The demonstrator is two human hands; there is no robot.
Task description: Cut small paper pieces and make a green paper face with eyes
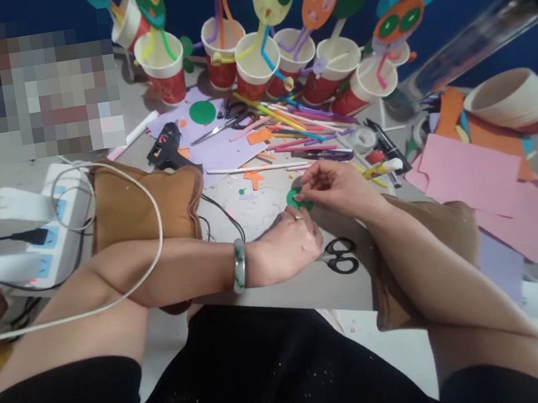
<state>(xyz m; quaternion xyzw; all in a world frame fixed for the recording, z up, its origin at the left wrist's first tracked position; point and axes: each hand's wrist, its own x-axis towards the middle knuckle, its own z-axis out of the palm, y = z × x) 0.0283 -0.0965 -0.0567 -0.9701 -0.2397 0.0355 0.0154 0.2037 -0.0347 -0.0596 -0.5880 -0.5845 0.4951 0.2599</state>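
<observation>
Between my two hands is a small green paper piece [293,198], partly hidden by fingers. My left hand [288,242], with a ring on it and a bangle at the wrist, is curled closed against the lower edge of the piece. From the right, my right hand [341,189] pinches the same piece between thumb and fingertips. Black-handled scissors [342,256] lie on the table just below my hands, their blades hidden by the left one. Orange paper scraps [255,179] and a white stick [258,168] lie beyond the fingers.
Red-and-white paper cups [164,76] with paper-faced figures line the back. A black glue gun [167,146], more scissors [224,124] and pipe cleaners [287,121] lie midway. Left is a power strip [58,226] with a looping white cable [156,211]; pink paper sheets [472,174] are right.
</observation>
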